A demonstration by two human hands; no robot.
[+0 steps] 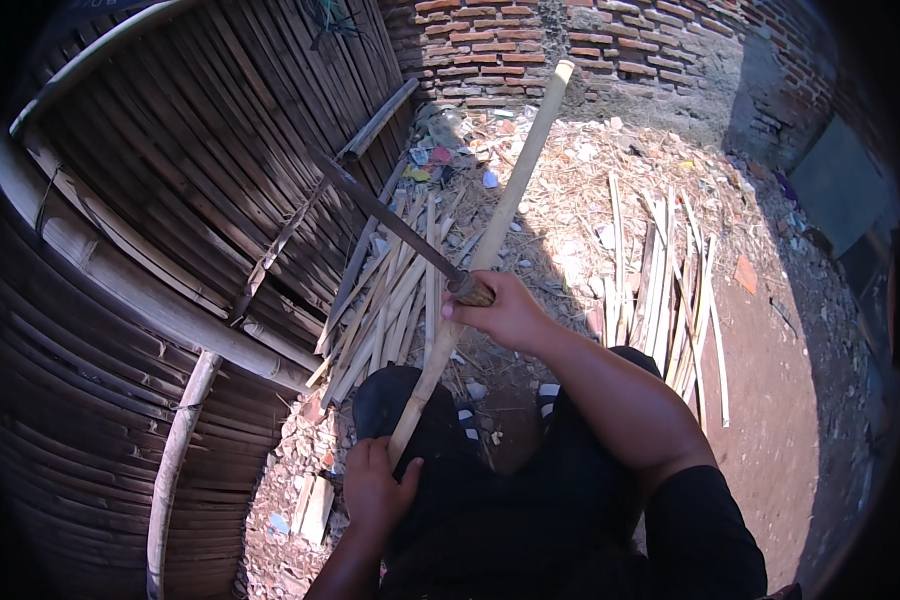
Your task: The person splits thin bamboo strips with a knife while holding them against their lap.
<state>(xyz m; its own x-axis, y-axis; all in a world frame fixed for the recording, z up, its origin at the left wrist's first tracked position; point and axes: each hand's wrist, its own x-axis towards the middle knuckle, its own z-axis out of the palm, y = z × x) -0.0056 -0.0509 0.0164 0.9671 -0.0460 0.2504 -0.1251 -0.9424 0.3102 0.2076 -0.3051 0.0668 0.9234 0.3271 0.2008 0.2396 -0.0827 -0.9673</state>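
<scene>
A long pale bamboo piece (522, 180) slants from my lap up toward the brick wall, its far end raised. Around its lower end, by my left thigh, my left hand (378, 490) is closed. My right hand (510, 315) grips the short wooden handle of a machete (380, 212), its dark blade pointing to the far left and lying across the line of the bamboo. The right fist sits right at the bamboo, about midway along it; whether the fingers also grip the bamboo cannot be made out.
Split bamboo strips lie in one pile (395, 300) left of my knees and another (660, 290) to the right. A bamboo slat wall (200, 150) rises at the left, a brick wall (490, 45) ahead. Straw and litter cover the ground between.
</scene>
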